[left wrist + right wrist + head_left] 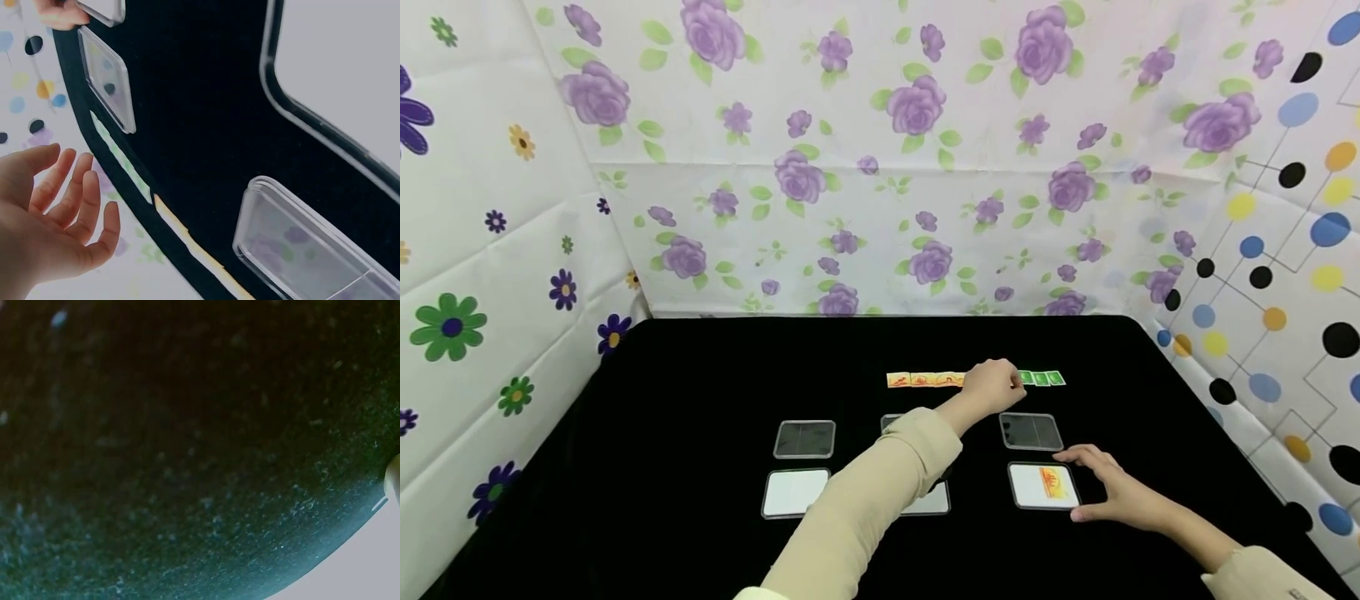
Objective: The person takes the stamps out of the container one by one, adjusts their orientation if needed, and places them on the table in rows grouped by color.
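Note:
My left hand (pixel 996 385) reaches over a row of small picture cards, its fingers loosely bent; nothing shows in it in the left wrist view (pixel 62 219). Orange cards (pixel 925 380) lie to its left, green cards (pixel 1041 378) to its right. My right hand (pixel 1116 492) holds the right end of a shallow white-lined case (pixel 1026 486), thumb at the near corner and index finger at the far one. An orange-yellow card (pixel 1054 482) lies in that case. Just a fingertip (pixel 394 480) shows in the right wrist view.
Clear lids (pixel 805 439) (pixel 1030 431) lie behind the cases, a third partly hidden by my left sleeve (pixel 865 500). Two more white-lined cases (pixel 790 492) (pixel 932 500) lie left of the held one. Black cloth (pixel 662 467) covers the table; patterned sheets (pixel 880 208) surround it.

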`<state>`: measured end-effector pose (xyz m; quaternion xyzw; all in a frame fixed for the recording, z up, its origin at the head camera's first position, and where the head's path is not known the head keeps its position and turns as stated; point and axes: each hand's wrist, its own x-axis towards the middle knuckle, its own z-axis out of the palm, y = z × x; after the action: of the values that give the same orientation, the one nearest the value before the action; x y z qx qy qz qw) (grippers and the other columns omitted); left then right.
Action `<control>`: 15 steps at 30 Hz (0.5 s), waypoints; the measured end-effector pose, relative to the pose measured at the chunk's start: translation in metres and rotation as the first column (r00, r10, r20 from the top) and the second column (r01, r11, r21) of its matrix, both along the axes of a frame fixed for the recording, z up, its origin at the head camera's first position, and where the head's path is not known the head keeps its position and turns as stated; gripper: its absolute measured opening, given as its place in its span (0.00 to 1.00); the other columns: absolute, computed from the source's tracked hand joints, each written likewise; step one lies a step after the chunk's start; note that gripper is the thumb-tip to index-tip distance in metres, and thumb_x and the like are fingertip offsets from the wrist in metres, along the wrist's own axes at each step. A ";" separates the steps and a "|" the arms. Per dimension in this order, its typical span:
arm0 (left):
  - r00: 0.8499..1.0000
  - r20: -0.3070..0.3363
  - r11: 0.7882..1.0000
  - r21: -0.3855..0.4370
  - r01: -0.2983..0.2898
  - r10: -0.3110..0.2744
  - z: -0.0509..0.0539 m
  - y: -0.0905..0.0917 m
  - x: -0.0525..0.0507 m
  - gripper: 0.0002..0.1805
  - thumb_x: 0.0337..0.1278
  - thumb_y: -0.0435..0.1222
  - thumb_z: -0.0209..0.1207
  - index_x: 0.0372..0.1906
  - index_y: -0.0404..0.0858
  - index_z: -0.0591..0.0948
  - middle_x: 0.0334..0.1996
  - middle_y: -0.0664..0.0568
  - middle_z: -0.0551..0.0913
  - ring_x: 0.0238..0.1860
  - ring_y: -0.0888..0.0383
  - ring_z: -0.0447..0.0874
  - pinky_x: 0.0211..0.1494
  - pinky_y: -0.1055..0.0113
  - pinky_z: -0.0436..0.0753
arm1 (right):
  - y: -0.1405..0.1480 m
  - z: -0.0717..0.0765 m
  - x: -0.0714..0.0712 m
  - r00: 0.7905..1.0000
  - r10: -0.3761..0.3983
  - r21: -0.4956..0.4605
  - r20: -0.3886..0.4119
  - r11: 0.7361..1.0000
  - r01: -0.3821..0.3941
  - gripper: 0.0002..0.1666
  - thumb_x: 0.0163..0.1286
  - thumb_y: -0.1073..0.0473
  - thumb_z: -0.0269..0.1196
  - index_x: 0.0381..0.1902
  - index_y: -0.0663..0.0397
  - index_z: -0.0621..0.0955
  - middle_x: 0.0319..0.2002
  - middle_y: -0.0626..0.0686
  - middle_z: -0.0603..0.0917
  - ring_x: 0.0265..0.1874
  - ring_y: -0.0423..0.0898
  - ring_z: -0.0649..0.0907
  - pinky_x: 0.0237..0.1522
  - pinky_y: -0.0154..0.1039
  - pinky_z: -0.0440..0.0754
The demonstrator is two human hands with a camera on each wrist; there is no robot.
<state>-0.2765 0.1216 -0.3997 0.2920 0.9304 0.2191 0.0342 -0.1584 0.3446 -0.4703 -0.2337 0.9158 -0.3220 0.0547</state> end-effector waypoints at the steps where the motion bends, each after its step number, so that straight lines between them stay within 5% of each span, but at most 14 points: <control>1: 1.000 -0.006 1.000 0.000 0.025 -0.025 0.001 0.000 0.003 0.09 0.64 0.43 0.56 0.39 0.48 0.85 0.30 0.60 0.84 0.19 0.67 0.72 0.22 0.77 0.68 | 0.001 -0.001 0.001 1.000 0.000 -0.004 0.000 1.000 0.000 0.43 0.49 0.46 0.73 0.60 0.53 0.69 0.57 0.58 0.69 0.53 0.27 0.61 0.48 0.61 0.71; 7: 0.988 -0.007 0.988 0.004 0.151 -0.151 0.007 -0.002 0.024 0.07 0.62 0.43 0.59 0.37 0.47 0.85 0.33 0.59 0.85 0.25 0.69 0.76 0.25 0.80 0.68 | 0.003 -0.001 0.005 1.000 0.008 -0.024 0.007 1.000 -0.008 0.39 0.53 0.51 0.72 0.61 0.53 0.69 0.58 0.58 0.68 0.52 0.19 0.58 0.47 0.61 0.72; 15: 0.977 -0.037 0.973 -0.103 0.205 -0.210 0.007 0.005 0.052 0.06 0.56 0.47 0.63 0.34 0.51 0.85 0.35 0.66 0.85 0.30 0.73 0.78 0.28 0.82 0.70 | 0.002 0.000 0.005 0.999 -0.004 -0.053 0.048 0.999 0.006 0.39 0.54 0.52 0.71 0.61 0.54 0.68 0.59 0.58 0.66 0.52 0.17 0.56 0.48 0.66 0.69</control>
<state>-0.2248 0.1270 -0.3927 0.3907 0.9050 0.1611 0.0490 -0.1532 0.3462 -0.4702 -0.2251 0.9059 -0.3520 0.0697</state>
